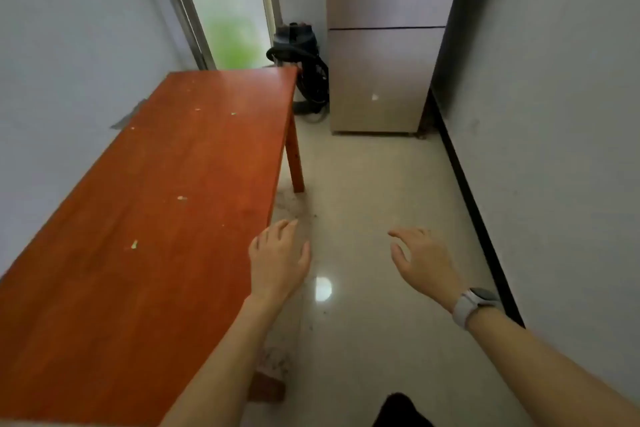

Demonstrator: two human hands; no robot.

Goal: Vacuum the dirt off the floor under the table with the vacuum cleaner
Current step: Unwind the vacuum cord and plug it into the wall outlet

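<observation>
Both our hands out over the floor, holding nothing, with the vacuum cleaner far off in the corner.

Our left hand (277,258) hangs just past the near edge of the red-brown table (156,218), fingers loosely spread and empty; our right hand (424,258) (a pale watch (472,305) on its wrist) reaches forward beside it, fingers relaxed and slightly bent, also empty. The dark vacuum cleaner (299,55) stands at the far end of the room, behind the table's far corner and just beside the fridge (384,55), its hose coiled round it. Dirt (294,204) lies scattered on the pale floor (374,191) at the foot of the far table leg, along the table's edge.
</observation>
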